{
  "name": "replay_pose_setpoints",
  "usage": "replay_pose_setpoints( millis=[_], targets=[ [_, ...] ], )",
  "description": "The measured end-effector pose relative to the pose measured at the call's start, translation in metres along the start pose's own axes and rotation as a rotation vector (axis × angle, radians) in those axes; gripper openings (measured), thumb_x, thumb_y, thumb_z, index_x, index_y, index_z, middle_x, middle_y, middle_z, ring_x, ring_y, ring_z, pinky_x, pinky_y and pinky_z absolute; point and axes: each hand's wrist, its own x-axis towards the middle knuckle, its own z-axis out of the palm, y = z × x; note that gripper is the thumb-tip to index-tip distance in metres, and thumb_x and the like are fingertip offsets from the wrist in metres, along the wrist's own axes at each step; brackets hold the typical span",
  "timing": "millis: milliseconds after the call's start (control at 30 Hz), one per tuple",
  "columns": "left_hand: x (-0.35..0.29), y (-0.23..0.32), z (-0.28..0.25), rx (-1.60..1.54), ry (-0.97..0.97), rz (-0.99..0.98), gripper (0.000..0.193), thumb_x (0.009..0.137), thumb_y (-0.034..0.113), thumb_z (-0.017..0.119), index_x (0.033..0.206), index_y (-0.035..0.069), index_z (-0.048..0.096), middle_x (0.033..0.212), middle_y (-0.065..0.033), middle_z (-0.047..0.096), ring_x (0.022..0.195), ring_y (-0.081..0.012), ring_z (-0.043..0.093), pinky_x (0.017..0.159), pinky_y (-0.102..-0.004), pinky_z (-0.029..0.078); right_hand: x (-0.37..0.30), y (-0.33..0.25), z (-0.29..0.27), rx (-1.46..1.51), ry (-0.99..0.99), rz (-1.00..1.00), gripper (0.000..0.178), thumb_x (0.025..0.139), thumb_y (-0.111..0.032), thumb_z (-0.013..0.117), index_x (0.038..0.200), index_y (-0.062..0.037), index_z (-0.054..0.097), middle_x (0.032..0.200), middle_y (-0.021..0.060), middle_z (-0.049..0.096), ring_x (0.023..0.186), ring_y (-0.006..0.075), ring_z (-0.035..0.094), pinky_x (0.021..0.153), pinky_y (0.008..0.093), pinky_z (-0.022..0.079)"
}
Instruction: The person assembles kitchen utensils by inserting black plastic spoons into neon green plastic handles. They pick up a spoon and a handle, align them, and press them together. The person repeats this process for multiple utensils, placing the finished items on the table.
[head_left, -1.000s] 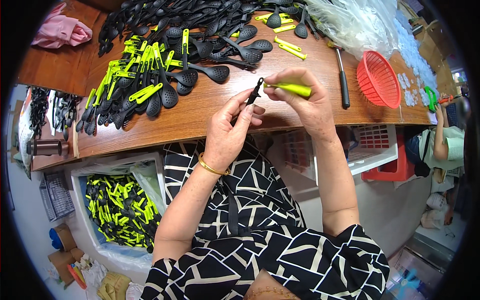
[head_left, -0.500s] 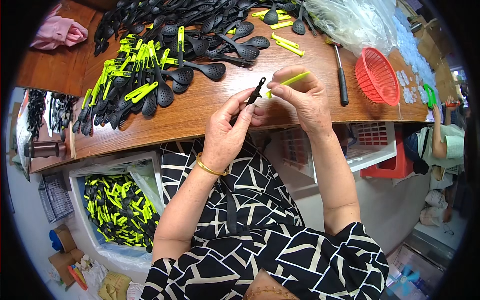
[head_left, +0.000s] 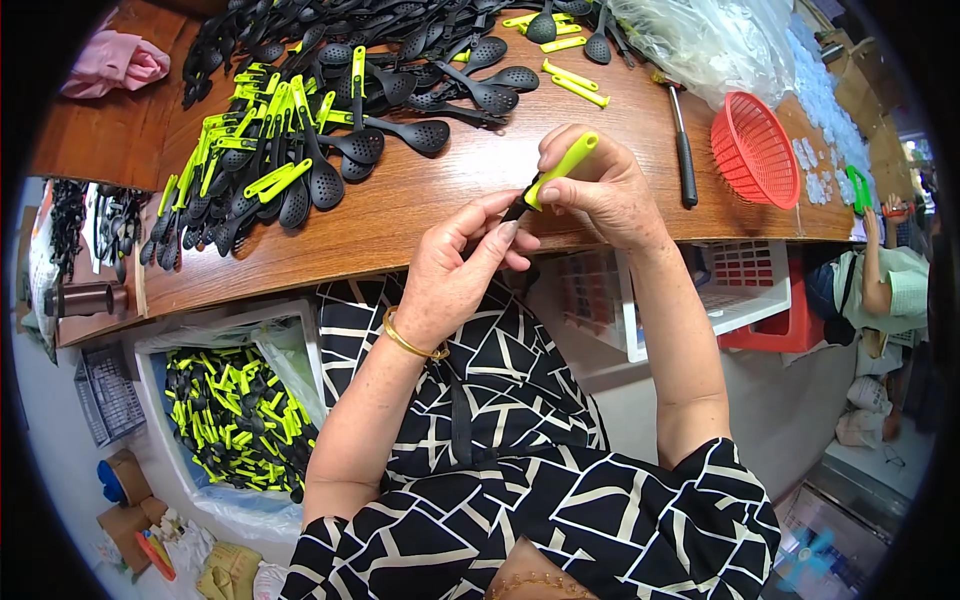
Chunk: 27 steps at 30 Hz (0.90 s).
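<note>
Left hand (head_left: 453,252) fingers clamped on black stem (head_left: 514,210), right hand (head_left: 607,190) fingers on green handle (head_left: 571,163) meeting it; green-handled spoons (head_left: 312,155) piled, black spoons (head_left: 365,32) seemingly still bare.

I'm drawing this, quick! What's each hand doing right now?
Left hand: closed, holding a black stem.
Right hand: closed, holding a green handle.

Most of the black utensil (head_left: 515,210) is lost inside the left hand (head_left: 460,258), its far end impossible to make out! The right hand's (head_left: 605,198) fingers mask part of the lime-green handle (head_left: 576,158). Up top, the edge slices off the clear plastic bag (head_left: 700,50); out right, pale-blue pieces (head_left: 828,100) are too small to identify, and the right forearm (head_left: 685,335) blocks some of the white crate (head_left: 750,305).
</note>
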Motion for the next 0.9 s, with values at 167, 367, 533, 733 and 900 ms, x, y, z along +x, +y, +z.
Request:
replay_pose_setpoints(
  millis=[167, 367, 533, 733, 900],
  targets=[
    [0.002, 0.005, 0.004, -0.025, 0.008, -0.004, 0.037, 0.109, 0.010, 0.054, 0.144, -0.001, 0.055, 0.104, -0.0116, 0.073, 0.087, -0.0116, 0.070, 0.080, -0.0244, 0.058, -0.002, -0.001, 0.005, 0.035, 0.008, -0.020, 0.024, 0.083, 0.000, 0.083, 0.102, -0.0041, 0.070, 0.109, 0.0029, 0.062, 0.092, 0.0102, 0.065, 0.078, 0.0249, 0.056],
    [0.003, 0.007, -0.003, -0.053, -0.058, -0.030, 0.036, 0.109, 0.011, 0.055, 0.143, -0.002, 0.055, 0.103, -0.0122, 0.073, 0.085, -0.0125, 0.071, 0.081, -0.0252, 0.058, -0.003, 0.005, -0.001, 0.128, -0.011, -0.007, 0.026, 0.083, 0.001, 0.083, 0.104, -0.0046, 0.069, 0.112, 0.0049, 0.061, 0.096, 0.0110, 0.064, 0.080, 0.0259, 0.056],
    [0.004, 0.008, -0.005, -0.051, -0.063, -0.042, 0.036, 0.109, 0.012, 0.055, 0.142, -0.002, 0.055, 0.103, -0.0119, 0.073, 0.086, -0.0125, 0.070, 0.081, -0.0254, 0.058, 0.000, 0.004, 0.000, 0.078, -0.026, -0.061, 0.024, 0.084, 0.002, 0.082, 0.103, -0.0047, 0.068, 0.110, 0.0048, 0.064, 0.098, 0.0122, 0.064, 0.088, 0.0287, 0.054],
    [0.003, 0.012, -0.013, 0.018, -0.089, -0.065, 0.036, 0.109, 0.011, 0.053, 0.143, -0.001, 0.056, 0.101, -0.0079, 0.072, 0.083, -0.0090, 0.069, 0.079, -0.0232, 0.056, -0.003, 0.008, 0.006, -0.034, 0.010, -0.028, 0.024, 0.083, 0.002, 0.081, 0.103, -0.0050, 0.068, 0.108, 0.0057, 0.066, 0.101, 0.0146, 0.065, 0.092, 0.0307, 0.055],
    [0.003, 0.016, -0.018, -0.007, -0.140, -0.097, 0.037, 0.109, 0.012, 0.055, 0.143, -0.002, 0.055, 0.104, -0.0099, 0.072, 0.086, -0.0116, 0.069, 0.081, -0.0249, 0.056, -0.009, 0.017, 0.012, 0.184, 0.050, 0.013, 0.024, 0.084, 0.002, 0.081, 0.103, -0.0052, 0.068, 0.110, 0.0066, 0.066, 0.102, 0.0151, 0.066, 0.093, 0.0324, 0.056]
  ],
)
